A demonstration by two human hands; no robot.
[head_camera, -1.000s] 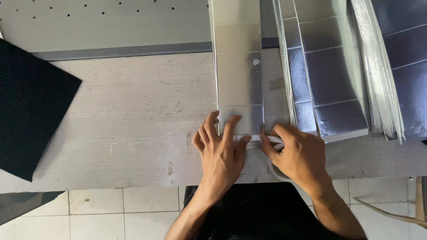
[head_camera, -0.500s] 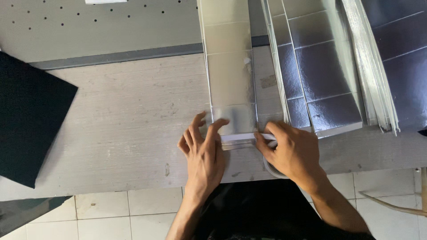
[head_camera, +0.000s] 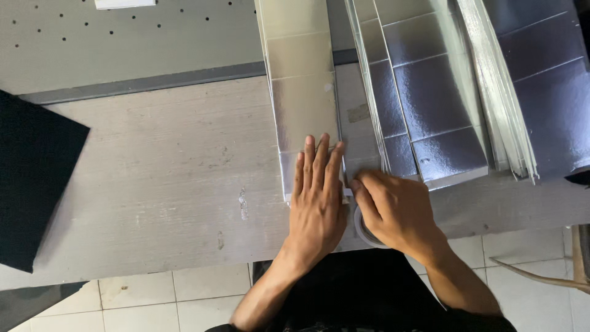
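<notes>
At near table edge, head view: left hand (head_camera: 318,197) pressing flat, fingers extended, on silver foil strip (head_camera: 304,92); right hand (head_camera: 393,209) pinching strip corner beside tape roll (head_camera: 362,229). Strip likely light, thin, crease-prone; holding by edges advisable.

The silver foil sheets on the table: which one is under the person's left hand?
The single long strip lying alone at the left, its near end pressed flat by the left hand. The other sheets sit in fanned stacks to the right, untouched by it.
</notes>
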